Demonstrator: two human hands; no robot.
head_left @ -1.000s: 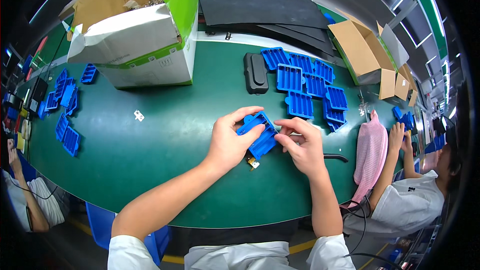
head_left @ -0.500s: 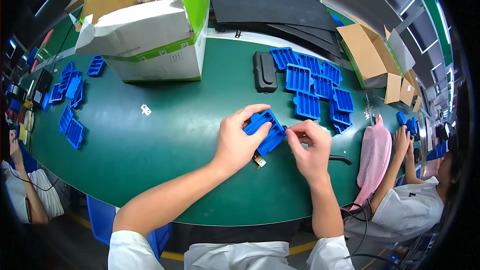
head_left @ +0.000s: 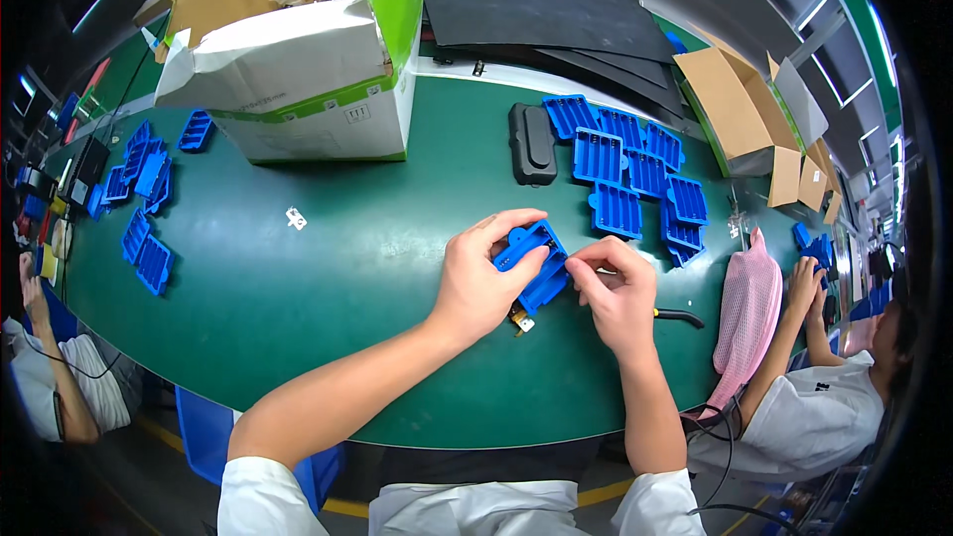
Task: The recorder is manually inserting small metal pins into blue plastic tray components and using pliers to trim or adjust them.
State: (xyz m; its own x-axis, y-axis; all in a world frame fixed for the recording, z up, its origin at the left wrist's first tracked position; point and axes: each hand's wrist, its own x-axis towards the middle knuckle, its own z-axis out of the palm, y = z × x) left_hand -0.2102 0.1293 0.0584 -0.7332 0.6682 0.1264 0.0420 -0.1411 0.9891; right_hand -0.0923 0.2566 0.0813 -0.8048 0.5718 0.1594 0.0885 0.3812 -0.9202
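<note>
My left hand (head_left: 481, 278) is closed round a blue compartmented plastic case (head_left: 541, 283), thumb across its open face. The case is tilted above the green table. A small brass-coloured and silvery metal piece (head_left: 525, 323) shows at its lower end. My right hand (head_left: 617, 288) pinches at the case's right edge. Whatever is between those fingertips is hidden or too small to name. Beside my right wrist lies a tool with a black, partly yellow handle (head_left: 680, 317), its other end out of sight.
Several blue cases (head_left: 615, 208) lie ahead right beside a black oblong case (head_left: 533, 144); more blue cases (head_left: 154, 263) sit at left. A large white-green carton (head_left: 298, 114), black sheets (head_left: 546, 0), a brown carton (head_left: 730, 109) and pink mesh cloth (head_left: 745, 308) surround the workspace. Co-workers sit both sides.
The small dark bit at my right fingertips no longer shows; the fingertips now press close against the case's edge. My left hand keeps its hold. The view has shifted slightly.
</note>
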